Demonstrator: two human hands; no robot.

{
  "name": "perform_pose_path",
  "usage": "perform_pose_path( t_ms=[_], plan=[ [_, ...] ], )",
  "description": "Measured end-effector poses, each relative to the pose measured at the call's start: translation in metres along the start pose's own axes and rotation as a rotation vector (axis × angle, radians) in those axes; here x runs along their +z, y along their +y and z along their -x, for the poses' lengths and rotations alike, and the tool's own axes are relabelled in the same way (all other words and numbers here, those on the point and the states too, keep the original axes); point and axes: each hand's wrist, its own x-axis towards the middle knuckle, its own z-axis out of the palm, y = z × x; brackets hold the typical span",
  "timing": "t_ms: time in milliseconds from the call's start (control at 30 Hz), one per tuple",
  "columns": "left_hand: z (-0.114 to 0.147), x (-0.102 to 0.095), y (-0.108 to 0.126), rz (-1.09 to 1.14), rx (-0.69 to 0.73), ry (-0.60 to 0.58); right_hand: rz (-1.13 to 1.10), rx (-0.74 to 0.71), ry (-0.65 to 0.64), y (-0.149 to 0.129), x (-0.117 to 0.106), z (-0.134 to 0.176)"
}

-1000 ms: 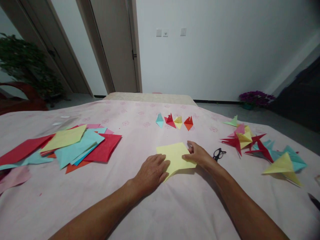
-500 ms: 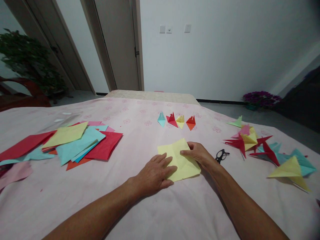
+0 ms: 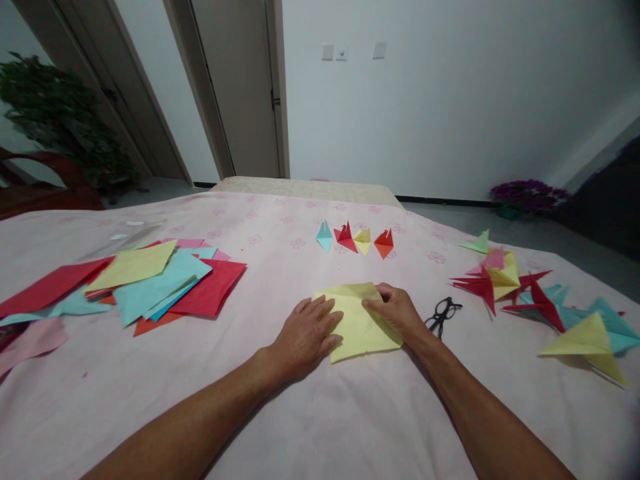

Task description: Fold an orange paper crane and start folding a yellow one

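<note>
A sheet of yellow paper [image 3: 363, 325] lies on the pink cloth in front of me, with faint creases across it. My left hand [image 3: 309, 337] rests on its left edge, fingers stretched out and slightly spread. At the right edge, my right hand [image 3: 395, 310] pinches the sheet, thumb on top and the other fingers largely hidden beneath or behind it. Black-framed glasses [image 3: 443, 315] or similar black-handled scissors lie just right of my right hand; I cannot tell which.
Loose coloured paper sheets [image 3: 165, 283] are piled on the left. Several small folded paper birds [image 3: 345, 238] stand in a row beyond the yellow sheet. Larger folded paper pieces [image 3: 583, 337] lie on the right. A flowered pink tablecloth [image 3: 270, 280] covers the table.
The yellow sheet now lies flatter, its upper edge straighter. My left hand has shifted slightly left, its fingers covering less of the paper. My right hand keeps its pinch.
</note>
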Motion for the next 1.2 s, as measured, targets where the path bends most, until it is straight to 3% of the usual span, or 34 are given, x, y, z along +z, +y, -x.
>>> perform_pose_path(
  t_ms=[133, 367, 633, 900, 1200],
  plan=[
    [-0.003, 0.001, -0.004, -0.012, -0.085, 0.044, 0.131, -0.186, 0.034, 0.002, -0.001, -0.005],
    [-0.005, 0.004, -0.012, -0.050, -0.168, 0.096, 0.223, -0.366, -0.054, 0.001, -0.002, -0.008],
    [-0.011, 0.001, -0.017, -0.137, -0.182, 0.138, 0.241, -0.450, -0.013, 0.005, 0.001, -0.005],
    [-0.015, 0.003, -0.016, -0.235, -0.247, 0.135, 0.417, -0.571, -0.101, 0.001, -0.005, -0.001],
    [-0.015, 0.004, -0.016, -0.295, -0.186, 0.109, 0.503, -0.596, -0.082, 0.000, -0.010, 0.000]
  ],
)
